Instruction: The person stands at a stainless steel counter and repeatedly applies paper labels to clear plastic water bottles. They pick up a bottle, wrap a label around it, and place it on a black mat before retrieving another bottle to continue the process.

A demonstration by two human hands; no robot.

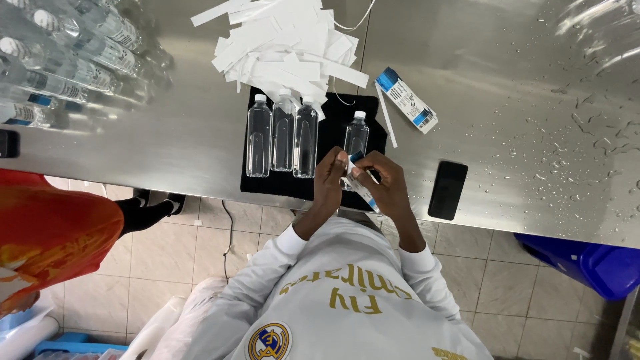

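Label strip (pixel 357 181), white with blue ends, held between both hands above the near edge of the steel counter (pixel 507 80). Left hand (pixel 329 181) and right hand (pixel 385 183): fingers pinching the strip, wrists bent inward. Four clear capped bottles (pixel 259 137) of clear liquid lie on a black mat (pixel 327 133) at that edge. Paper backings (pixel 287 47) heap behind; a black phone (pixel 447 190) lies right, with bare wet counter beyond.

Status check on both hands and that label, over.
Left hand and right hand both pinching the label. Label off the table, over the black mat. Lone bottle just beyond. Nothing in the way.
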